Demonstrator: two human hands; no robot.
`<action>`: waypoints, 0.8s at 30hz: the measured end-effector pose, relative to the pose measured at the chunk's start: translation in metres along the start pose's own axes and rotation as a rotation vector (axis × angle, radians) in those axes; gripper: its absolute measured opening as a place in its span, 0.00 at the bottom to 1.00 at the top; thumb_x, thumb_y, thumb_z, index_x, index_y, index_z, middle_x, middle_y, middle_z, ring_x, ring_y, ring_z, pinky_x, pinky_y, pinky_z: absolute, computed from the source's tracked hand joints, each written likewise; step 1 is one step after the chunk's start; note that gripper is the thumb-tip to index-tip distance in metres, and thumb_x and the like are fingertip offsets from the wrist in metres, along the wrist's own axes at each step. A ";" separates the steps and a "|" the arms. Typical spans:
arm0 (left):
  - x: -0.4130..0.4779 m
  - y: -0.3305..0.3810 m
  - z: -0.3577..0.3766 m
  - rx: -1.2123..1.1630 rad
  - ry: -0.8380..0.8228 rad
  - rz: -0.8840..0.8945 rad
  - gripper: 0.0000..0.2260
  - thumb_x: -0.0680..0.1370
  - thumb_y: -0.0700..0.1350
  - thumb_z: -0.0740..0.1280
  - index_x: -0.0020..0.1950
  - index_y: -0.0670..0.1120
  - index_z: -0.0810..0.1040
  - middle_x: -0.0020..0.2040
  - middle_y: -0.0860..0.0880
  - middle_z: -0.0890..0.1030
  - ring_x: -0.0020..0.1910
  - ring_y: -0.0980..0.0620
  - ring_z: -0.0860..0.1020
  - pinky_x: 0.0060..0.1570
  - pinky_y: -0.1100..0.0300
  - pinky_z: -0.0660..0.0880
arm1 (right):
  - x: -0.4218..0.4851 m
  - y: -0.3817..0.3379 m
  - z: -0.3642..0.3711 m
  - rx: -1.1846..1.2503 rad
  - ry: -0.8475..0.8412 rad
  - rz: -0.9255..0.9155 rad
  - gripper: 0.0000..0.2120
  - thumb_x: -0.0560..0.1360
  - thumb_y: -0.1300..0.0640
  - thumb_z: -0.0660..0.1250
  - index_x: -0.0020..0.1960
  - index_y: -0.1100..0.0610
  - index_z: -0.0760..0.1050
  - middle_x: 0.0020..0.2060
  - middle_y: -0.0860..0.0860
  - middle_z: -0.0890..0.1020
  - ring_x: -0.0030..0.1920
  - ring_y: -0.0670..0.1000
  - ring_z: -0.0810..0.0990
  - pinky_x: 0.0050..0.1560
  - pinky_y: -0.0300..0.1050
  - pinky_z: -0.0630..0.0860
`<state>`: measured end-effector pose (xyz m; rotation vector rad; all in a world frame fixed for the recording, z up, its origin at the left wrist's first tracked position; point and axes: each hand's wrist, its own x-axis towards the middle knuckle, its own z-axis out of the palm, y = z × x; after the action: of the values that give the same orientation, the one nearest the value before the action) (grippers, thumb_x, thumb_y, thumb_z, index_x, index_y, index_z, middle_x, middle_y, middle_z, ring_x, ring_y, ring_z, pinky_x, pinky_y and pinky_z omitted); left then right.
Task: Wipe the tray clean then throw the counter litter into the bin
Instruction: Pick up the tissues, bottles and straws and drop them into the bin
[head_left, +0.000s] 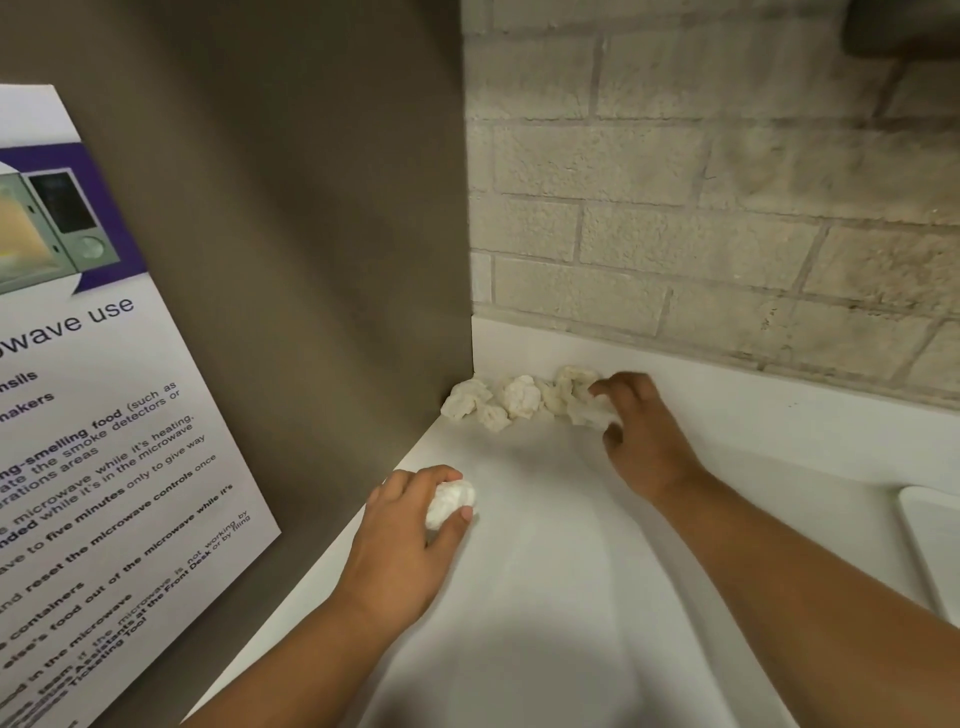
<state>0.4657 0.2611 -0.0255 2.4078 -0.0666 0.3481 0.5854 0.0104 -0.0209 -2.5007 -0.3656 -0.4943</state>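
Closest to you, both your bare forearms are stretching out over the white counter (545, 597). Your left hand (410, 535) is sitting by the counter's left edge, fingers and thumb curling round a crumpled paper ball (452, 501), so that one's got a proper hold on it.

Off at the right edge, a white rounded corner is poking into view, which I'm guessing is the tray (930, 540). Only a sliver is showing, so I can't tell what's in it.

Further back, your right hand (644, 441) is reaching into the back corner, and its fingers are closing on a paper wad (587, 408) at the right end of the litter. It's a bit blurry, but it looks like a grip to me.

The rest of the crumpled paper balls (498, 400) are lying bunched up right in the corner, touching each other, tucked where the counter is meeting the grey-brown side panel (311, 234) and the pale brick wall (701, 208).

A microwave-use poster (78, 415) is hanging on that panel on your left, and something dark (904, 26) is sticking out at the top right, too blurry to name.
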 end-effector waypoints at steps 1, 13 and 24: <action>0.001 0.000 0.000 0.021 0.008 0.003 0.12 0.77 0.54 0.63 0.60 0.61 0.72 0.54 0.62 0.71 0.55 0.58 0.66 0.47 0.69 0.63 | 0.002 0.006 -0.002 -0.033 -0.026 0.042 0.28 0.70 0.73 0.61 0.68 0.57 0.68 0.69 0.55 0.64 0.63 0.56 0.72 0.61 0.40 0.68; -0.011 0.002 -0.004 0.013 0.005 0.022 0.16 0.79 0.51 0.62 0.67 0.59 0.69 0.58 0.62 0.69 0.57 0.60 0.62 0.55 0.69 0.58 | -0.012 0.021 -0.004 -0.125 -0.202 0.297 0.13 0.74 0.62 0.63 0.57 0.50 0.70 0.54 0.53 0.79 0.51 0.55 0.77 0.51 0.46 0.75; -0.082 0.010 -0.055 -0.058 0.025 -0.011 0.17 0.79 0.48 0.63 0.67 0.59 0.69 0.57 0.62 0.69 0.56 0.75 0.66 0.49 0.82 0.61 | -0.094 -0.079 -0.043 0.324 -0.250 0.239 0.13 0.73 0.63 0.65 0.54 0.49 0.73 0.48 0.47 0.80 0.45 0.50 0.77 0.39 0.36 0.71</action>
<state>0.3729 0.2855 -0.0008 2.3450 -0.0521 0.3662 0.4619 0.0354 0.0105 -2.2504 -0.2150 -0.0222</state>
